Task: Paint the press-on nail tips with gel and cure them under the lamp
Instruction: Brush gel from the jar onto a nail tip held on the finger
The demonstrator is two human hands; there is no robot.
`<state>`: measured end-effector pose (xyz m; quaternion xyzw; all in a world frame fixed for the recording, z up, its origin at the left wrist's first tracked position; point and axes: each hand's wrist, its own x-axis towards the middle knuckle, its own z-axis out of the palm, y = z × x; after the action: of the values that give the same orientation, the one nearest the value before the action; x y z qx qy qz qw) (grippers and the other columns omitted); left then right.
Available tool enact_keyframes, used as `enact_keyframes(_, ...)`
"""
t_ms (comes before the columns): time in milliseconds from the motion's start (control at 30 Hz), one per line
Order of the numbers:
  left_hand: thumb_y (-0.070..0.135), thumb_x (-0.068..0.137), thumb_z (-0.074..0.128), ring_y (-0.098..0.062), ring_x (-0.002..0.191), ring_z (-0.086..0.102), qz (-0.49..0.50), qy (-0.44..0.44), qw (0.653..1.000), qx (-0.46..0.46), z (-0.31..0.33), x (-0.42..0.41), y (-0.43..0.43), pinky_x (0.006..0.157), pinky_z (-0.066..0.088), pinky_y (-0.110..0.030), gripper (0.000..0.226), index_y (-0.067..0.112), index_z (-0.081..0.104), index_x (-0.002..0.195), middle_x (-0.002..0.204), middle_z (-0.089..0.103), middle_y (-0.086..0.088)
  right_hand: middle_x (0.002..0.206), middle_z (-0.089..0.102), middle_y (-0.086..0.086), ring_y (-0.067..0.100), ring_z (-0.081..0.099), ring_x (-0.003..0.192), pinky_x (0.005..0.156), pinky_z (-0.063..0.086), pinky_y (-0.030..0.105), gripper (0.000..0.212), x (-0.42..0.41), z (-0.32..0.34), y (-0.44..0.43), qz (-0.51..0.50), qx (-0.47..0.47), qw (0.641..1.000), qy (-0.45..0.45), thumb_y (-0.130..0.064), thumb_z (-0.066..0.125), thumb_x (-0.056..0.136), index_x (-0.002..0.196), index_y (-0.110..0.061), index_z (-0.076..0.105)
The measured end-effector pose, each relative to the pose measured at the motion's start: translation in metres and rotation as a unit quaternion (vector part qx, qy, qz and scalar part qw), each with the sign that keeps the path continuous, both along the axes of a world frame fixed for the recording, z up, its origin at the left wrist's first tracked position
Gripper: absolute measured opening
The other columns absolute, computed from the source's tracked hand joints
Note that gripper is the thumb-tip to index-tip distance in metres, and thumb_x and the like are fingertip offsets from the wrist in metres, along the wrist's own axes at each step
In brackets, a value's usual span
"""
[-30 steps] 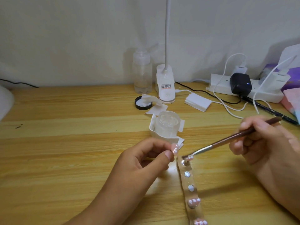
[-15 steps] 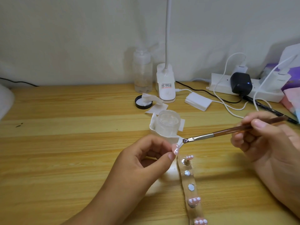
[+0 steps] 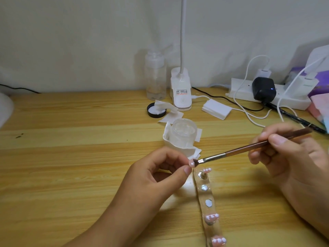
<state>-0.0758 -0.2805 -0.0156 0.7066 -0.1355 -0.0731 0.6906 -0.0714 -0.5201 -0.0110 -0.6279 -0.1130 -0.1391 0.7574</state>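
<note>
Mid-painting: L hand pinches one nail tip, R hand fingers pinch the brush onto it; three more tips sit on the strip (curing prob. yet to come).

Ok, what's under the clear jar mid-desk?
Crumpled white wipes lie under the clear jar and fold up around its left side. They hide its base, so whether anything else sits beneath cannot be seen.
</note>
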Motion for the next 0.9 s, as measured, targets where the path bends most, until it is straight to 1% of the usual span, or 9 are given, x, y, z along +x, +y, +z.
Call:
enact_keyframes(100,0.042,0.069,0.069,-0.001,0.070,0.058,0.006,-0.002,1.000,0.003,0.0002,-0.0004,-0.0002,0.063,0.046,-0.013,0.020,0.027,0.072,0.081,0.078,0.067,0.007,0.070,0.064,-0.003,0.011,0.064,0.062,0.062,0.053,0.019,0.013,0.0014,-0.0015,-0.0023,-0.023,-0.015,0.999,-0.020,-0.026,0.057,0.081,0.078,-0.026,0.070)
enact_keyframes(167,0.043,0.070,0.071,0.000,0.071,0.058,0.009,0.000,1.000,0.003,0.0002,-0.0006,-0.0008,0.063,0.047,-0.014,0.020,0.026,0.071,0.081,0.079,0.068,0.005,0.071,0.065,-0.003,0.010,0.064,0.063,0.062,0.053,0.019,0.017,0.0025,-0.0025,-0.0041,-0.027,-0.005,0.999,-0.022,-0.020,0.056,0.085,0.078,-0.026,0.071)
enact_keyframes(300,0.032,0.075,0.074,-0.005,0.073,0.062,0.010,0.018,1.000,-0.014,-0.0001,0.0004,-0.0009,0.068,0.050,-0.017,0.012,0.023,0.070,0.083,0.082,0.072,-0.003,0.070,0.065,-0.006,0.006,0.063,0.063,0.061,0.052,0.017,0.024,0.0032,-0.0018,-0.0054,-0.009,0.029,0.999,-0.010,-0.015,0.054,0.087,0.075,-0.027,0.071)
enact_keyframes(400,0.038,0.070,0.070,-0.006,0.068,0.060,0.000,0.016,1.000,-0.004,0.0001,-0.0001,-0.0013,0.063,0.050,-0.021,0.019,0.024,0.070,0.082,0.074,0.069,0.007,0.068,0.063,-0.005,0.007,0.062,0.060,0.058,0.051,0.017,0.030,0.0027,-0.0014,-0.0055,-0.001,0.040,0.999,0.005,-0.012,0.049,0.087,0.072,-0.026,0.071)
enact_keyframes(500,0.042,0.066,0.069,-0.008,0.067,0.057,0.005,0.015,1.000,0.008,0.0002,-0.0005,-0.0019,0.061,0.049,-0.026,0.022,0.025,0.071,0.079,0.075,0.067,0.003,0.067,0.062,-0.003,0.009,0.062,0.058,0.058,0.051,0.017,0.014,0.0017,-0.0002,-0.0034,0.011,0.033,0.999,0.008,-0.023,0.058,0.079,0.073,-0.025,0.071)
enact_keyframes(633,0.043,0.063,0.068,-0.007,0.068,0.059,0.010,0.015,1.000,0.015,0.0009,-0.0010,-0.0018,0.062,0.049,-0.020,0.022,0.027,0.071,0.078,0.082,0.070,-0.006,0.068,0.062,-0.001,0.011,0.062,0.059,0.058,0.052,0.018,0.013,-0.0003,-0.0015,-0.0024,0.018,0.021,1.000,0.000,-0.025,0.058,0.078,0.075,-0.024,0.070)
enact_keyframes(767,0.044,0.062,0.067,-0.006,0.063,0.055,0.008,0.013,1.000,0.023,0.0022,-0.0017,-0.0016,0.059,0.046,-0.020,0.024,0.026,0.071,0.077,0.075,0.065,-0.006,0.071,0.063,0.000,0.012,0.064,0.061,0.061,0.053,0.019,0.012,-0.0015,-0.0023,-0.0016,0.014,-0.005,1.000,-0.015,-0.025,0.058,0.080,0.078,-0.025,0.070)
enact_keyframes(867,0.044,0.062,0.066,-0.009,0.066,0.056,0.007,0.014,0.999,0.030,0.0023,-0.0014,-0.0015,0.061,0.047,-0.024,0.025,0.025,0.072,0.078,0.083,0.067,-0.013,0.071,0.064,-0.001,0.013,0.064,0.063,0.064,0.054,0.020,0.006,-0.0019,-0.0011,-0.0002,-0.004,-0.030,0.999,-0.022,-0.032,0.068,0.081,0.080,-0.026,0.069)
enact_keyframes(900,0.044,0.062,0.067,-0.009,0.066,0.056,0.006,0.016,0.999,0.030,0.0022,-0.0014,-0.0016,0.061,0.047,-0.025,0.026,0.025,0.072,0.078,0.084,0.067,-0.014,0.071,0.064,-0.001,0.013,0.065,0.063,0.064,0.054,0.020,0.010,-0.0014,-0.0009,-0.0002,-0.009,-0.035,0.999,-0.023,-0.036,0.072,0.080,0.080,-0.026,0.069)
